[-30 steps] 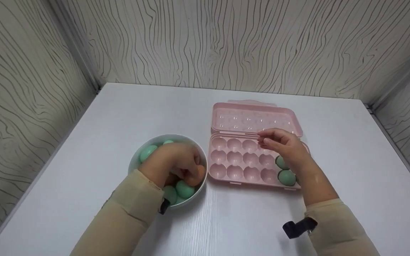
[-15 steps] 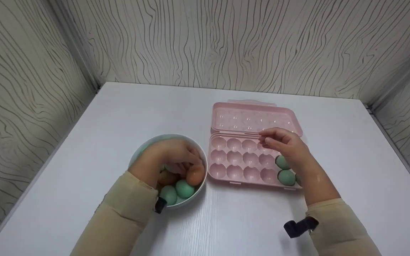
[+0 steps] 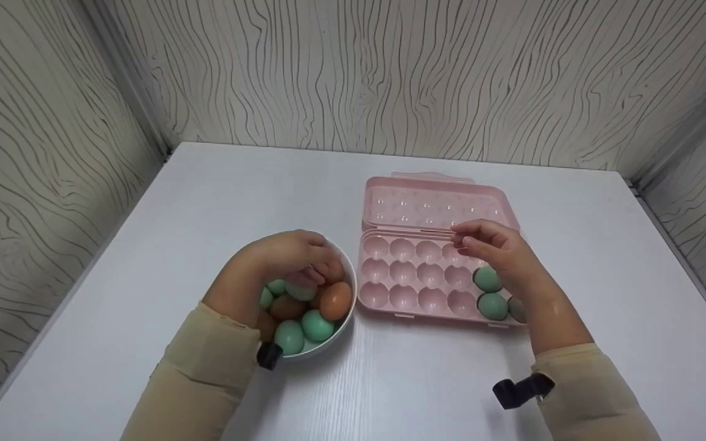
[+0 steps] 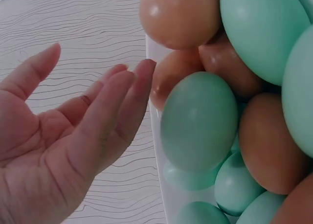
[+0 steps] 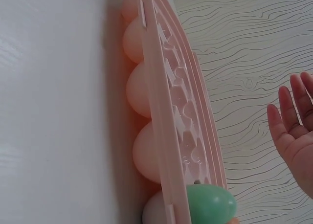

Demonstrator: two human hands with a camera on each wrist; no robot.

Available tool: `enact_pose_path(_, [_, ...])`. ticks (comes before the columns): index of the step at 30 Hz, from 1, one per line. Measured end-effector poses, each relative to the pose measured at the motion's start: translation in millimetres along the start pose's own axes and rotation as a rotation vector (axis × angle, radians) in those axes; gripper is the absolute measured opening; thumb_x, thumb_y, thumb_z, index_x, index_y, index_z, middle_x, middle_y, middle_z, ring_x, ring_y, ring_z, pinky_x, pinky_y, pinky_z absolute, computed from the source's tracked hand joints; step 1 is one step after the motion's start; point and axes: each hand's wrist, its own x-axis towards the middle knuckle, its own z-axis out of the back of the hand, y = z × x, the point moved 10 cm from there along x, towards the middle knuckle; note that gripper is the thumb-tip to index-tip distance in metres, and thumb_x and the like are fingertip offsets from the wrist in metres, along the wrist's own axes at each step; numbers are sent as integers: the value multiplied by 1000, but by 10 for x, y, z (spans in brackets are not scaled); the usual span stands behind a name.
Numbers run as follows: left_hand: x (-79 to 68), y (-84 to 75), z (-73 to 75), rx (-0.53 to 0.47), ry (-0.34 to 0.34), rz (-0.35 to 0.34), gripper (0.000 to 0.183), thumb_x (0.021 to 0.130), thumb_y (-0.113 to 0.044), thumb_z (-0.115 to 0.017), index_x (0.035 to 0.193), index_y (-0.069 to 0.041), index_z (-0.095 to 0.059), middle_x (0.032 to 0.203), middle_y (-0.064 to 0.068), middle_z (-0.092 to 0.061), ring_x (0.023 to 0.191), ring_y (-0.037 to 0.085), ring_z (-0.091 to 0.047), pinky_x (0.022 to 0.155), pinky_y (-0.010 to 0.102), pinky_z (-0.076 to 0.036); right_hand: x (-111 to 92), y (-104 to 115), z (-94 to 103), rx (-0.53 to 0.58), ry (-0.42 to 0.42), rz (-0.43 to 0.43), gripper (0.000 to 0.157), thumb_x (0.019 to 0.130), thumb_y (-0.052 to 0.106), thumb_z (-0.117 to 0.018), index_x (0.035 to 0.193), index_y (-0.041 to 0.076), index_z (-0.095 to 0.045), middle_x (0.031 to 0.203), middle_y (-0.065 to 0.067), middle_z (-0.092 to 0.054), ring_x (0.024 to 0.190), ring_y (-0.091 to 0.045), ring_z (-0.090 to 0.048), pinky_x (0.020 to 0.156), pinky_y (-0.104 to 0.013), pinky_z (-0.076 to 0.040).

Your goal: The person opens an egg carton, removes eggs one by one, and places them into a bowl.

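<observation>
My left hand (image 3: 288,254) hovers over a white bowl (image 3: 351,269) heaped with green and brown eggs. In the left wrist view its thumb and fingers (image 4: 105,111) are apart and hold nothing, beside a green egg (image 4: 199,121) and a brown egg (image 4: 180,16). A pink egg carton (image 3: 417,315) lies lidded-back to the right of the bowl. Over its right part hangs my right hand (image 3: 497,251), fingers loosely bent and holding nothing. Green eggs (image 3: 493,306) sit in cups at the carton's right end; my right hand and forearm hide some cups there.
The carton's raised lid (image 3: 439,202) lies back on the white table (image 3: 267,184). Patterned panels (image 3: 390,73) close off the back and both sides. A small black wrist camera (image 3: 521,390) sticks out from the right sleeve.
My left hand has come up and left out of the bowl, uncovering a brown egg and several others it had covered. My right hand has shifted only slightly right.
</observation>
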Motion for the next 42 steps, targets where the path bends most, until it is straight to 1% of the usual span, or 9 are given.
enact_pose_path(5, [-8,-104,48,-120,-49,-28,30,91,-30,-54,110,-7,-57,107,16,-61,101,27,-59,87,38,-49,-26,-2,59,-27,-10,-18,30,92,13,-53,115,-7,-53,103,-9,-60,97,-17,-59,86,-25,-48])
enact_pose_path(10, [6,-206,89,-219,-115,-66,26,91,-29,-54,108,-9,-57,114,11,-56,105,26,-57,90,40,-46,-53,11,125,-32,-32,-27,28,90,11,-58,114,-3,-55,102,-11,-60,95,-19,-59,84,-23,-49])
enact_pose_path(14, [32,-271,78,-273,-148,-101,25,90,-29,-54,107,-10,-57,115,8,-56,105,23,-57,90,39,-47,-75,-10,205,-71,-47,-43,31,87,12,-62,114,0,-56,103,-10,-60,95,-17,-59,81,-20,-49])
enact_pose_path(19, [65,-311,35,-301,-180,-105,23,90,-30,-56,105,-12,-58,113,6,-57,102,21,-58,87,35,-49,-134,-115,376,-136,-83,-86,32,86,16,-64,115,4,-57,103,-6,-60,92,-16,-58,73,-19,-51])
enact_pose_path(25, [94,-404,-45,-413,-174,-180,22,91,-24,-55,106,-9,-57,111,10,-57,102,24,-58,87,32,-49,-231,-300,570,-186,-115,-113,37,84,17,-66,116,1,-56,101,-1,-61,89,-10,-59,75,-20,-51])
enact_pose_path(28, [102,-433,-107,-462,-161,-208,22,91,-22,-55,107,-7,-57,111,11,-56,104,28,-57,87,31,-49,-285,-381,648,-238,-127,-126,40,83,20,-67,117,2,-57,103,-6,-62,89,-8,-59,76,-18,-50])
enact_pose_path(34, [126,-431,-236,-500,-142,-208,22,91,-22,-55,109,-9,-56,112,11,-57,105,28,-56,86,31,-49,-372,-549,734,-336,-138,-171,39,84,23,-67,115,2,-58,109,-16,-62,90,-4,-59,77,-12,-47])
enact_pose_path(38, [141,-448,-325,-520,-116,-224,22,92,-19,-54,109,-6,-55,111,12,-56,102,27,-57,86,32,-50,-412,-688,739,-403,-127,-218,39,84,25,-67,115,4,-58,113,-14,-61,96,-9,-58,79,-12,-45])
enact_pose_path(42, [163,-463,-415,-523,-88,-221,21,91,-18,-54,108,-6,-55,110,11,-56,99,25,-59,85,33,-50,-444,-784,735,-497,-108,-253,44,82,32,-68,117,7,-58,117,-11,-58,106,-22,-52,89,-26,-43])
